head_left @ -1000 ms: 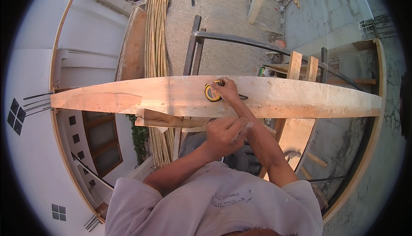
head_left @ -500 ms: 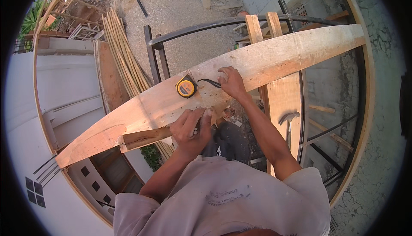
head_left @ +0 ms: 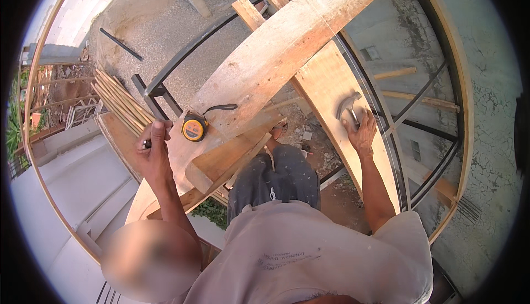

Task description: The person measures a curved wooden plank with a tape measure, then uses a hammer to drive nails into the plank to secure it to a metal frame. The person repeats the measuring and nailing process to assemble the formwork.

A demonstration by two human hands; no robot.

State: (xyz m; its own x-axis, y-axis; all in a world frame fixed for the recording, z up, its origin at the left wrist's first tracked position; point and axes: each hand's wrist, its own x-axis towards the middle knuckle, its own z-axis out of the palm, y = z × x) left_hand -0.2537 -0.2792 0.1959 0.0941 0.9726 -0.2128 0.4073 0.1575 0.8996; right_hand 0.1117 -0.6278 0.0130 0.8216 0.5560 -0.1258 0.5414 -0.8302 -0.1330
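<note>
My right hand (head_left: pixel 362 134) is over the handle of a claw hammer (head_left: pixel 349 105), with thumb and fingers on either side of it. The hammer lies on a broad wooden plank (head_left: pixel 326 77) at the right. On the left, my left hand (head_left: pixel 157 152) is raised by the edge of a long curved wooden panel (head_left: pixel 248 72). Its fingers are closed on a small dark-ended metal piece (head_left: pixel 146 144), mostly hidden in the grip. A yellow and black tape measure (head_left: pixel 193 129) with a black wrist strap (head_left: pixel 222 107) rests on the panel, untouched.
A short wood block (head_left: pixel 221 160) lies against the panel's near edge. Black metal bars (head_left: pixel 187 44) curve behind it, and thin strings cross at the right. Bamboo poles (head_left: pixel 121 102) are stacked at far left. Rubble (head_left: pixel 303 133) shows below. A blurred patch (head_left: pixel 152 260) covers the lower left.
My right hand has left the tape measure's strap and moved right to the hammer. My left hand has lifted away from the panel's near edge toward the left. The view has turned.
</note>
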